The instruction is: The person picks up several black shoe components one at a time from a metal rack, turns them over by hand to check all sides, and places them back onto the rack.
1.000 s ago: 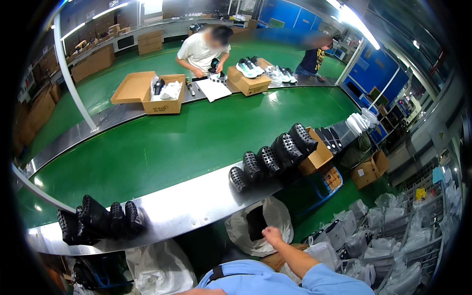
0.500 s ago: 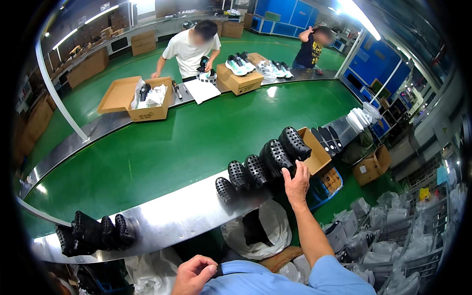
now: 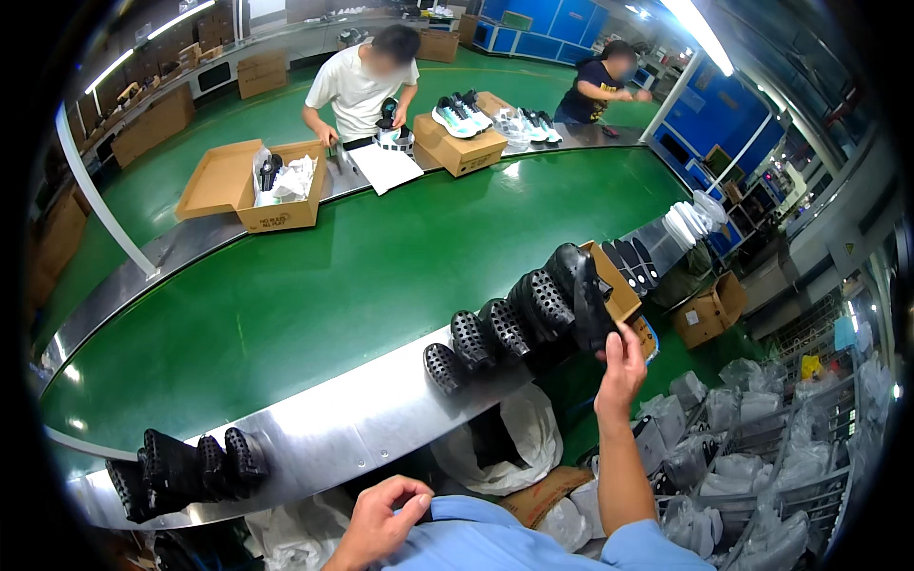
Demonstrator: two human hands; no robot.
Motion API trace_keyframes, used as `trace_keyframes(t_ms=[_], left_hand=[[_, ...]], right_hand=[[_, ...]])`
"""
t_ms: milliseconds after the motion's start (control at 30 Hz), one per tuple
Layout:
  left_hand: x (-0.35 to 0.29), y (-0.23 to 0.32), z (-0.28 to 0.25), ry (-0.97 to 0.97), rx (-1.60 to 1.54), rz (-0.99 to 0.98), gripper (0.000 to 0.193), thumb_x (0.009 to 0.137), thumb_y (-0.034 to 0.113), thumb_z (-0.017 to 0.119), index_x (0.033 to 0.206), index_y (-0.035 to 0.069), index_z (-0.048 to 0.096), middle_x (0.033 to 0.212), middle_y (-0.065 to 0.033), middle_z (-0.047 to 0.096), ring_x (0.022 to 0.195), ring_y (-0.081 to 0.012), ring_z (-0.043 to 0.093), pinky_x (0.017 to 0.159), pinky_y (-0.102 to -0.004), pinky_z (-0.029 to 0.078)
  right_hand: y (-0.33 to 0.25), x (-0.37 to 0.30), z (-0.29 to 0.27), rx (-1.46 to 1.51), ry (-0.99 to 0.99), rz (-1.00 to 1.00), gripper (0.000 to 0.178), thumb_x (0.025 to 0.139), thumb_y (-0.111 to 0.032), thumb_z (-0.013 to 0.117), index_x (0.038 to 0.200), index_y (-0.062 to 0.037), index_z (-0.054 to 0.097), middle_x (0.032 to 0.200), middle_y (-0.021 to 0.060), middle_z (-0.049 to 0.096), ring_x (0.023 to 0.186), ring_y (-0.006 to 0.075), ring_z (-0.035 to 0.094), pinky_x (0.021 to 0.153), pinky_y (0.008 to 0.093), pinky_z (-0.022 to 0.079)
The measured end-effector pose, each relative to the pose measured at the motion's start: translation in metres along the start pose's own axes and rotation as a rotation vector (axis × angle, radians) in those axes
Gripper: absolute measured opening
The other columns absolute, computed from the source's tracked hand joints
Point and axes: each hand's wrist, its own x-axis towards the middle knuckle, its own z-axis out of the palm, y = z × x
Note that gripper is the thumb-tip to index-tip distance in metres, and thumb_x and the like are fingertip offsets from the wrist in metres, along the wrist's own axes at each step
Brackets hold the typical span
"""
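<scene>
Metal ledge (image 3: 324, 433), partly invisible beneath black footwear (image 3: 591, 309)

The person wears a light blue shirt (image 3: 519, 535) of plain cloth, softly creased across the front. Its right sleeve (image 3: 652, 549) is short, in the same blue, and leaves the right forearm (image 3: 625, 481) bare. A narrow dark strip (image 3: 427, 511) (mostly hidden) shows at the shirt's left. Left grip (image 3: 383, 519) and right grip (image 3: 620, 371) are bare hands.

A strip light (image 3: 700, 36) glows above green floor (image 3: 514, 84) — blue panels (image 3: 721, 107) beyond.
</scene>
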Motion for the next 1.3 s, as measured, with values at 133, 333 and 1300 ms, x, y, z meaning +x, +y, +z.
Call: trace_keyframes(t_ms=[133,333,1300], left_hand=[[0.04,-0.012,-0.027,-0.053,-0.344,0.008,0.041,0.108,0.026,0.058,0.136,-0.004,0.059,0.113,-0.0087,0.068,0.095,-0.0146,0.065,0.08,-0.0303,0.057],[0.093,-0.018,-0.064,-0.338,-0.784,-0.053,0.05,0.112,0.04,0.044,0.145,0.003,0.051,0.122,-0.0095,0.067,0.099,-0.0171,0.065,0.082,-0.0338,0.057],[0.123,-0.007,-0.046,-0.178,-0.88,-0.22,0.046,0.112,0.038,0.045,0.139,0.003,0.057,0.126,-0.0107,0.068,0.112,-0.0191,0.068,0.094,-0.0383,0.058]], right_hand=[[-0.042,-0.094,0.014,0.853,-0.353,0.922,0.044,0.109,-0.035,0.052,0.137,-0.0013,0.059,0.124,0.0148,0.07,0.099,0.0282,0.071,0.082,0.0448,0.061],[-0.057,-0.213,0.055,1.25,-0.569,1.44,0.045,0.111,-0.038,0.045,0.141,-0.0055,0.054,0.13,0.0155,0.067,0.116,0.0299,0.066,0.1,0.0473,0.054],[-0.032,-0.217,0.059,1.276,-0.572,1.568,0.039,0.112,-0.042,0.041,0.119,-0.0091,0.061,0.097,0.0048,0.063,0.091,0.0264,0.063,0.073,0.0377,0.049]])
